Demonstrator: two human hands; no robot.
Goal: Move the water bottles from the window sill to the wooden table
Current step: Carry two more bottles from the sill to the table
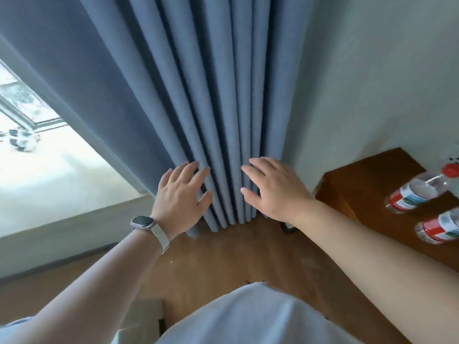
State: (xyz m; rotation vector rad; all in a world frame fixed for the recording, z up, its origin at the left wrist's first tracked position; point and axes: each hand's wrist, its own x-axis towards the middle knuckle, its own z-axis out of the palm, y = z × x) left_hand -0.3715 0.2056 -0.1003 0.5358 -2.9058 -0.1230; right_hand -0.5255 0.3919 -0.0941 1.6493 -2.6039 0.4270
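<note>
Head view, nearest: a white shirt (248, 316) fills the bottom edge, above a brown wooden floor (223, 256).
Left hand (180, 197): fingers spread apart, flat on the blue pleated curtain (198, 95); a grey-strapped wristwatch (149, 228) on the wrist.
Right hand (274, 192): fingers loosely apart, holding nothing, against the curtain folds.
Right side: two clear plastic water bottles with red labels (419, 192) stand on the brown wooden table (367, 180).
Far left: white window sill (62, 175), brightly lit.
</note>
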